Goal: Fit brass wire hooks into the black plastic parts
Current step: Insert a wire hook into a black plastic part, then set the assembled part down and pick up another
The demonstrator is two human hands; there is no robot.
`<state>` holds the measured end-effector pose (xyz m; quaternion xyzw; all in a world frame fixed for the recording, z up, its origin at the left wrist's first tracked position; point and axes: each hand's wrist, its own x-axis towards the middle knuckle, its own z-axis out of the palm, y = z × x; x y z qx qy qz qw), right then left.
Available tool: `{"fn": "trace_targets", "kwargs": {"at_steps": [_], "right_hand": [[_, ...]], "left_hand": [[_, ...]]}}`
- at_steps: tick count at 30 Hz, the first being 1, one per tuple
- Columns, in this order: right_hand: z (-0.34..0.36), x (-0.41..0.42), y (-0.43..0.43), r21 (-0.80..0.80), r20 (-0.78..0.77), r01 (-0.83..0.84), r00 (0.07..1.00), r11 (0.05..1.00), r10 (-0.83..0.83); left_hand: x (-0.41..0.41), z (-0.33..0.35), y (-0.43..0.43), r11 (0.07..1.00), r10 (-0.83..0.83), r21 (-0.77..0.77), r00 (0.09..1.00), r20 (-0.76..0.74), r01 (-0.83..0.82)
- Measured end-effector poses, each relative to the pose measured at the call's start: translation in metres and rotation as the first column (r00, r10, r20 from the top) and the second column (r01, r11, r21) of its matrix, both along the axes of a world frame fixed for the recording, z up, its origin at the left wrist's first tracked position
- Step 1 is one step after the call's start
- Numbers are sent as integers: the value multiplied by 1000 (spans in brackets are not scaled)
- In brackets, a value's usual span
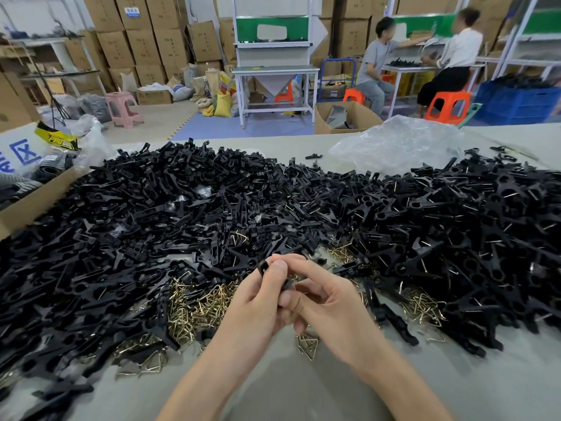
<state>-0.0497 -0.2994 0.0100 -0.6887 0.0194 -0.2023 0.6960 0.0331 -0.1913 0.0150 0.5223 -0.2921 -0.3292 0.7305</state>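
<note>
Both hands pinch one black plastic part [263, 266] just above the table [303, 390]: left hand [258, 302] with thumb on top, right hand [331, 302] curled round its lower end. Brass wire hooks [194, 305] lie loose beneath, heap of black parts [212, 208] behind.

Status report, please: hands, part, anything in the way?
Left hand and right hand pinch one black part. No hook visible in it. Loose hooks and parts pile ahead, nothing blocking.
</note>
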Motion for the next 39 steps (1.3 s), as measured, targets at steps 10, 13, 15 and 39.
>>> {"fn": "trace_targets", "kwargs": {"at_steps": [10, 13, 15, 39], "right_hand": [[-13, 1, -2, -321, 55, 127, 992, 938, -116], [-13, 0, -6, -265, 77, 242, 970, 933, -230], [-1, 1, -20, -133, 87, 394, 919, 910, -385], [-42, 22, -26, -839, -49, 212, 887, 501, -459]], "left_hand": [[-4, -1, 1, 996, 70, 51, 985, 160, -79], [-6, -8, 2, 997, 36, 64, 970, 240, -53], [-8, -13, 1, 986, 82, 110, 947, 311, -121], [40, -27, 17, 443, -97, 305, 292, 951, -843]]}}
